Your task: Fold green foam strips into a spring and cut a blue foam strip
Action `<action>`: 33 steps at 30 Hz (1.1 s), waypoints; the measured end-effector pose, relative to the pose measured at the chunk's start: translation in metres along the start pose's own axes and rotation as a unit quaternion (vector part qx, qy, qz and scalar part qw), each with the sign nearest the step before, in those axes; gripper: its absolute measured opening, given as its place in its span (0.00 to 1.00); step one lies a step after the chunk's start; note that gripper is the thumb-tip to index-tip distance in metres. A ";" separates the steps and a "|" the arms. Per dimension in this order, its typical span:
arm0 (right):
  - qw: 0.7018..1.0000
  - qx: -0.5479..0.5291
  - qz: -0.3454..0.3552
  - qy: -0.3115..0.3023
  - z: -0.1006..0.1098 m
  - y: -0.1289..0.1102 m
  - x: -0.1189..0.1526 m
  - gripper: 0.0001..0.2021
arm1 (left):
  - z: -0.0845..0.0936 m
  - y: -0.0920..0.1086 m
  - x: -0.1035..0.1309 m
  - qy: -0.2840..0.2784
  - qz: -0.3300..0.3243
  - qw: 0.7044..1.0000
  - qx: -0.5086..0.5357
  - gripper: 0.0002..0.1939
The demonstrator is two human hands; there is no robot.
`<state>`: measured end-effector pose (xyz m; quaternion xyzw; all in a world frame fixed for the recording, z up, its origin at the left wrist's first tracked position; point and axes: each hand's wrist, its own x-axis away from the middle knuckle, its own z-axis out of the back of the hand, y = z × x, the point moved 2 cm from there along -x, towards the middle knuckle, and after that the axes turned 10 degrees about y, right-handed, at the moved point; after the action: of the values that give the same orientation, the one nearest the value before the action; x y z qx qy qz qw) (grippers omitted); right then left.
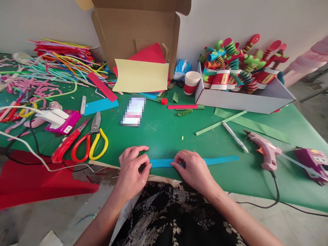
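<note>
A long blue paper strip (161, 163) lies near the table's front edge, flat on the green surface. Its left end is pinched between the thumb and forefinger of my left hand (133, 164). Farther along it, my right hand (192, 167) has its fingers closed on the strip, which runs out past the knuckles to the right. Beyond my hands are a phone-like blurred rectangle (133, 112) and a small green coiled paper piece (185, 112). To the left of my left hand rest scissors (96, 123) with one red and one yellow handle.
A red utility knife (66, 145) and purple power strip (64, 122) stand left, with loose cables. At right are a pen (235, 136), a glue gun (265, 150) and a white box (235, 100) of paper figures. Behind are paper cups (192, 82) and a cardboard box (138, 34).
</note>
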<state>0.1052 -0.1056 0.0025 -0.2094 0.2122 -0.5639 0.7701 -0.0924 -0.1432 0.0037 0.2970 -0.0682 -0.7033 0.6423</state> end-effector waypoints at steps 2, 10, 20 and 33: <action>1.000 0.000 -0.004 -0.006 0.000 0.000 0.000 0.08 | 0.000 0.001 0.000 -0.001 -0.002 1.000 0.000 0.11; 0.999 0.010 -0.021 -0.022 0.002 -0.002 -0.002 0.07 | 0.000 0.004 -0.001 -0.017 -0.033 0.998 -0.043 0.08; 0.998 0.029 -0.023 -0.046 0.004 -0.003 -0.004 0.06 | -0.020 0.047 0.036 0.075 -0.231 0.966 -0.088 0.18; 1.000 0.008 0.008 -0.013 0.003 0.000 -0.005 0.07 | -0.023 0.037 0.051 0.111 -0.165 0.973 -0.118 0.20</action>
<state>0.1055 -0.1009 0.0050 -0.2089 0.1992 -0.5570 0.7788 -0.0485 -0.1911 -0.0138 0.3020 0.1369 -0.7657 0.5511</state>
